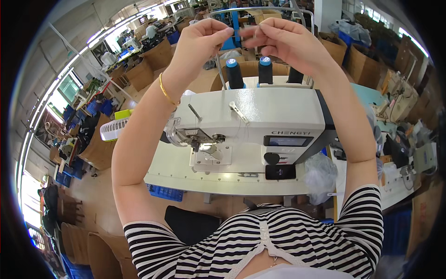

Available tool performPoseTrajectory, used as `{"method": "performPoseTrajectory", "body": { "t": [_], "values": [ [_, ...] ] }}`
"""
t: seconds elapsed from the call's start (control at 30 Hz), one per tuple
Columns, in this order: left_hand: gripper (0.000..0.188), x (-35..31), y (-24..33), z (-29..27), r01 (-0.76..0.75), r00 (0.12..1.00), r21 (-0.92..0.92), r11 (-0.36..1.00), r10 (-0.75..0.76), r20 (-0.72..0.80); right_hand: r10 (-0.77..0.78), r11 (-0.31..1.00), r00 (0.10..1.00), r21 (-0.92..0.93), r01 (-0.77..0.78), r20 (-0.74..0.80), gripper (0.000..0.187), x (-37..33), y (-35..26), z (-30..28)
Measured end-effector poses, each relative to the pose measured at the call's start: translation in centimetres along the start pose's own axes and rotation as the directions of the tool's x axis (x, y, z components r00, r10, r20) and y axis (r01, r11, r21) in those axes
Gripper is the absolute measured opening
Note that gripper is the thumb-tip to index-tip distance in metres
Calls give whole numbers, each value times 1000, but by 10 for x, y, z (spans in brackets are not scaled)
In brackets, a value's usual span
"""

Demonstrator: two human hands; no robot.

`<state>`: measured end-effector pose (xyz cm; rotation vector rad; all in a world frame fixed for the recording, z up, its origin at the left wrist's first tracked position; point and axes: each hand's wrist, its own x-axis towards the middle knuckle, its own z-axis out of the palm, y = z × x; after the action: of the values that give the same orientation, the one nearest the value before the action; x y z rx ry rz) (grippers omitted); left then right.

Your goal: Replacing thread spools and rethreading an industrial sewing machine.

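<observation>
A person in a striped shirt [288,232] sits at a white sewing table [209,185]. A black phone [281,172] lies near the table's front edge, toward its right end. A clear plastic bag [320,176] is just beside it, at the front right corner. A small metal tool [248,175] lies along the front edge, left of the phone. Behind these stands a big white sewing machine [278,109] with a small screen [288,141].

Both arms reach up and over the machine, with the elbows out wide and the wrists turned in. The left hand [200,43] has its thumb and pointing finger pinched together. The right hand [288,42] has its thumb near its first finger, and its other fingers are a bit curled and blurry, so I can't tell how tight it is. The tips of the two hands almost meet. I can't see if there is thread between them.

Near the hands, by the table's back edge, stand black thread cones [265,74]; the right one is partly hidden by the right arm. A bent metal bar [260,8] goes up behind the hands. Far off are brown boxes [158,55].
</observation>
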<state>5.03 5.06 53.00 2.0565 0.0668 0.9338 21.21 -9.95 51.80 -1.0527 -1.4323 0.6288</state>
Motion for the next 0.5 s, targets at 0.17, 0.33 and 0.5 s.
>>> {"method": "performPoseTrajectory", "body": {
  "t": [0.17,0.33,0.5],
  "values": [
    [17,0,-14,8,118,991,-320,940,-130,-15,-296,908,952,288,305,-75,19,10,19,17],
    [16,5,-17,15,-19,995,-33,999,16,-95,-660,541,751,-699,467,-9,14,20,30,23],
    [14,8,-25,11,-207,956,206,956,243,-167,-707,205,697,-910,361,118,11,24,34,24]
  ]
}}
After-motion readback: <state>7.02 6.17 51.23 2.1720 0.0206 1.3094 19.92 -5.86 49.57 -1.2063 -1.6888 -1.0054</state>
